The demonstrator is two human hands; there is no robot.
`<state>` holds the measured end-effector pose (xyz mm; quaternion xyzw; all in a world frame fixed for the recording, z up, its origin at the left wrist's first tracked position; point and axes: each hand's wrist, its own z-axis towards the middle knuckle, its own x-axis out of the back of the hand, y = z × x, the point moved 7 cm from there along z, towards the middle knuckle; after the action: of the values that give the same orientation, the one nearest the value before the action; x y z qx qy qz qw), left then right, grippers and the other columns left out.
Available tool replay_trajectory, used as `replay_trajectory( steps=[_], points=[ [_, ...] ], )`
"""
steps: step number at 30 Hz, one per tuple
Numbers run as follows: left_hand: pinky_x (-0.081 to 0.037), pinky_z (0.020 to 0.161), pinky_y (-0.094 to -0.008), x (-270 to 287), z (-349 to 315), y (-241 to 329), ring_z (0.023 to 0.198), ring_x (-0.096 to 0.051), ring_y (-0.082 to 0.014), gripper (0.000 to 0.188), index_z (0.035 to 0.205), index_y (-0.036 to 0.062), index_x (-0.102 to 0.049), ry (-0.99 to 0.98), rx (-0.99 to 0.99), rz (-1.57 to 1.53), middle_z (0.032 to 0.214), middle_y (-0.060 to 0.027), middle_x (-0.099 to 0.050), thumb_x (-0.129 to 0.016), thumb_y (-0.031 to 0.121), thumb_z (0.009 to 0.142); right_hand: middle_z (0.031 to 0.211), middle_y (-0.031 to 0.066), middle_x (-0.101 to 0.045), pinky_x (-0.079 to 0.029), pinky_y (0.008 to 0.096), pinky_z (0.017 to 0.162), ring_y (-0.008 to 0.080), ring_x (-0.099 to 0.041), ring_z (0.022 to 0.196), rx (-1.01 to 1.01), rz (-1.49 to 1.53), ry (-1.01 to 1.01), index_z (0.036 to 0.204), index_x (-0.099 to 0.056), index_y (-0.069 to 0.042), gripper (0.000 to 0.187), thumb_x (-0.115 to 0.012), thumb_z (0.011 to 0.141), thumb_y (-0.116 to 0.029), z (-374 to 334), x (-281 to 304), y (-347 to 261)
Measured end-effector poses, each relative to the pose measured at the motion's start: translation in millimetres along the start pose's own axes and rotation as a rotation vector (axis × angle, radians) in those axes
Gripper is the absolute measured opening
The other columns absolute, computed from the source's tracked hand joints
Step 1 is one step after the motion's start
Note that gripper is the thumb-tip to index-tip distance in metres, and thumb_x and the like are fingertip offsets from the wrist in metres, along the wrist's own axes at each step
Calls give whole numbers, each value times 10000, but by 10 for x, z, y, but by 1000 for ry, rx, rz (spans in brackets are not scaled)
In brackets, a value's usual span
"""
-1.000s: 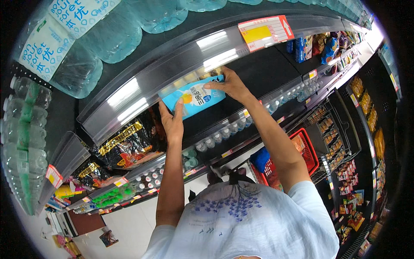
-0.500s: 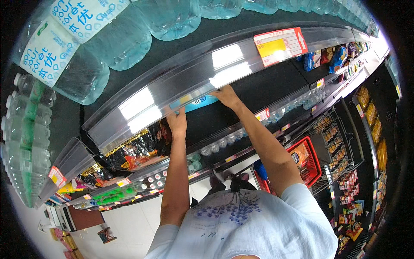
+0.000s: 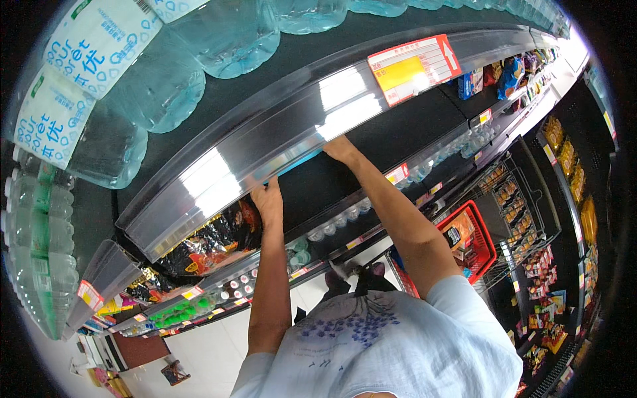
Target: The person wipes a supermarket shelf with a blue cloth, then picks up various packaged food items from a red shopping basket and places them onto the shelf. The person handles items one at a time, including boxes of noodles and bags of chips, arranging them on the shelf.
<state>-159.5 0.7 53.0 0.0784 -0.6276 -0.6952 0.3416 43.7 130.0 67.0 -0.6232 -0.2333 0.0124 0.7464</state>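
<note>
Both my arms reach onto a dark shelf below the clear front strip of the shelf above. A light-blue package lies between my hands, mostly hidden behind that strip; its kind cannot be made out. My left hand grips its left end, beside a stack of black and orange shiny food packs. At the right end is my right hand, its fingertips tucked out of sight under the strip.
Large water bottles line the shelf above, with a red-edged price tag on its front. Small bottles stand on a lower shelf. Behind me at right is a shopping cart with a red basket.
Both hands have moved slightly deeper under the upper shelf's front strip with the blue package, and less of it shows. The view has shifted a little.
</note>
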Motion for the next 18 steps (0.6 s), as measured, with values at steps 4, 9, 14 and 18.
replay_trajectory(
  steps=[4, 9, 14, 18],
  points=[
    [-243, 1183, -441, -38, 37, -97, 1452, -317, -329, 884, 1595, 20, -157, 12, -98, 8, 1594, -230, -300, -694, 245, 930, 1437, 276, -504, -356, 383, 1136, 369, -488, 1338, 26, 1, 16, 1528, -342, -9, 941, -825, 797, -352, 57, 23, 98],
    [-282, 1169, -475, -30, -177, -148, 1477, -266, -387, 914, 1592, -8, -100, -10, -47, 40, 1607, -266, -238, -674, 308, 956, 1440, 233, -520, -414, 458, 1106, 335, -512, 1335, 60, 269, 157, 1514, -382, -58, 834, -822, 826, -228, -184, 97, 216],
    [-256, 1201, -473, -44, -701, 162, 1479, -295, -369, 834, 1582, 2, -158, -183, -15, 101, 1598, -279, -260, -608, 380, 992, 1262, 155, -635, -503, 379, 1008, 241, -609, 1185, 142, 304, 413, 1408, -501, -49, 522, -704, 938, -152, -1354, 466, -171],
    [-235, 1202, -490, -126, -1006, 299, 1462, -306, -401, 743, 1550, 25, -297, -417, -229, 360, 1575, -257, -321, -633, 353, 975, 1082, 84, -654, -519, 309, 860, 154, -634, 974, -41, 97, 529, 1317, -576, -51, 347, -625, 974, -46, -2504, 585, 306]
  ],
)
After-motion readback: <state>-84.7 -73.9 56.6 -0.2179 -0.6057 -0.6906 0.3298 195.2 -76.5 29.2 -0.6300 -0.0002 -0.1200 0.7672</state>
